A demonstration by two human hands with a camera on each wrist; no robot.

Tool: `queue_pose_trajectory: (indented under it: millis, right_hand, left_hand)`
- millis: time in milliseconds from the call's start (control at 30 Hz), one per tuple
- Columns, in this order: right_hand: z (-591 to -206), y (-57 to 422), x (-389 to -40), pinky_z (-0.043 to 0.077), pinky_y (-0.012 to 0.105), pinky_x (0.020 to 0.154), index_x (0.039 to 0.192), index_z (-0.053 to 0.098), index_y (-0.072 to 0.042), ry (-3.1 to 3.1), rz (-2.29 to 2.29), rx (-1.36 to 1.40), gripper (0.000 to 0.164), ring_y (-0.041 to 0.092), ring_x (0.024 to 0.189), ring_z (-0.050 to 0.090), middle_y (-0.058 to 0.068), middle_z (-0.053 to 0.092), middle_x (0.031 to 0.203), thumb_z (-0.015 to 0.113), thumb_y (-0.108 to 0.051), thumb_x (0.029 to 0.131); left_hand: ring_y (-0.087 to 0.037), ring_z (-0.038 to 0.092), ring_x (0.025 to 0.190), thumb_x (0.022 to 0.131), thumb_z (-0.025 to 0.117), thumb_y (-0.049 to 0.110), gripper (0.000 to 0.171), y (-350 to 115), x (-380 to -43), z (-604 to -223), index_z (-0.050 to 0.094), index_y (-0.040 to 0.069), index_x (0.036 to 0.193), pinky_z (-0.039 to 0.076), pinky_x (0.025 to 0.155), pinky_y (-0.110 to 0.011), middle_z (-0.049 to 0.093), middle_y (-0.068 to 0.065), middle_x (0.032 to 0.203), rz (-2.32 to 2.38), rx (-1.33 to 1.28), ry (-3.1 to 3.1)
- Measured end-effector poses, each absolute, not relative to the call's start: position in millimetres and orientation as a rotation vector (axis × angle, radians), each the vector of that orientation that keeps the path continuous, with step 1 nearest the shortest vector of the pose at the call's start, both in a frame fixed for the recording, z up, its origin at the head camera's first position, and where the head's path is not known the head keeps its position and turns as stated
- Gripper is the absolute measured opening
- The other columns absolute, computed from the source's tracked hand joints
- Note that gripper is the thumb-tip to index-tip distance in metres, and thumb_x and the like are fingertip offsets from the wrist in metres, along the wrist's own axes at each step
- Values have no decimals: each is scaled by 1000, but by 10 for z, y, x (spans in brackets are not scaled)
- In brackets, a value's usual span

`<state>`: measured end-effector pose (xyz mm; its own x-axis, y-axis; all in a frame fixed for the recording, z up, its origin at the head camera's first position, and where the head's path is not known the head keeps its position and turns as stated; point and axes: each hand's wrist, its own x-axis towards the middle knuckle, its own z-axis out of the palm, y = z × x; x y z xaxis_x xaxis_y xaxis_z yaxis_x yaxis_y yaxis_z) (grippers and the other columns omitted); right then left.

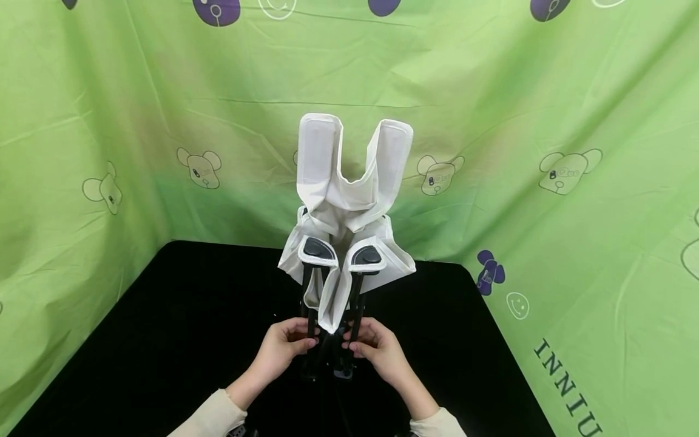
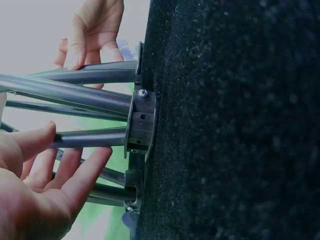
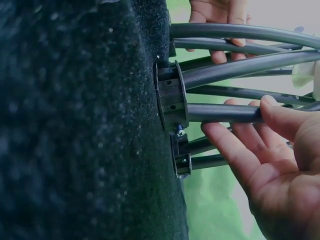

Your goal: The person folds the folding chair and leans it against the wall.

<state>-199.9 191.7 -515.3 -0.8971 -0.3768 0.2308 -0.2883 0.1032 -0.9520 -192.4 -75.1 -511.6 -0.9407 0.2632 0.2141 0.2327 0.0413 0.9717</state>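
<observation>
A folded camping chair (image 1: 349, 194) of white fabric with black tube legs stands upright on the black cloth-covered table. Two fabric corner pockets with black patches face me. My left hand (image 1: 281, 347) pinches a front leg tube (image 2: 95, 137) low down, thumb on one side and fingers behind. On the other side my right hand (image 1: 380, 351) grips another leg tube (image 3: 225, 113) between thumb and fingers. Both wrist views show the feet, black brackets (image 2: 142, 120) with screws, resting against the table surface.
Black cloth covers the table (image 1: 191, 315) around the chair. A green printed curtain (image 1: 491, 91) with bear figures hangs behind the table and along both sides.
</observation>
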Motion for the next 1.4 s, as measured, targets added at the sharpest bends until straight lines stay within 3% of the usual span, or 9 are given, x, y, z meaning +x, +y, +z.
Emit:
queue_pose_trajectory:
  millis: [200, 367, 600, 767, 1033, 1400]
  right_hand:
    - [-5149, 1884, -1987, 66, 37, 72, 120, 62, 3, 2298, -1963, -633, 34, 26, 94, 77, 25, 73, 108, 75, 0, 90]
    - [-5166, 1881, -1990, 66, 38, 71, 118, 62, 2, 2290, -1967, -623, 31, 29, 93, 77, 25, 73, 107, 75, 1, 90]
    - [-5144, 1828, -1999, 66, 37, 71, 121, 62, 6, 2266, -2027, -588, 34, 30, 93, 77, 32, 70, 109, 73, 5, 89]
    - [-5134, 1783, -2040, 66, 35, 68, 122, 62, 6, 2295, -2057, -556, 35, 33, 91, 77, 31, 71, 108, 73, 7, 89]
    - [-5136, 1743, -2132, 66, 38, 68, 126, 57, 4, 2362, -2022, -606, 38, 29, 90, 77, 26, 71, 107, 71, 6, 91]
    - [-5159, 1741, -2292, 66, 38, 68, 120, 58, 3, 2380, -2032, -629, 33, 39, 91, 75, 29, 70, 106, 70, 10, 90]
  left_hand:
    - [-20, 76, 89, 86, 78, -4, 32, -733, -1924, -5131, 71, -7, 117, 65, 75, -46, 76, -21, 105, 2122, 484, 2262]
    - [-18, 77, 88, 85, 79, -3, 31, -721, -1929, -5158, 74, -1, 115, 65, 73, -44, 77, -17, 103, 2107, 431, 2286]
    - [-20, 77, 89, 85, 80, 1, 33, -740, -1979, -5169, 73, -6, 116, 64, 76, -49, 75, -25, 105, 2143, 435, 2226]
    - [-18, 77, 87, 85, 80, 1, 32, -741, -2040, -5173, 74, -3, 117, 63, 76, -53, 75, -25, 105, 2165, 439, 2226]
    - [-16, 77, 84, 85, 80, 0, 36, -739, -2147, -5170, 73, -3, 120, 64, 72, -47, 77, -21, 103, 2190, 452, 2268]
    - [-17, 76, 84, 83, 82, 0, 35, -728, -2311, -5187, 76, 1, 118, 65, 70, -45, 77, -20, 101, 2185, 434, 2295]
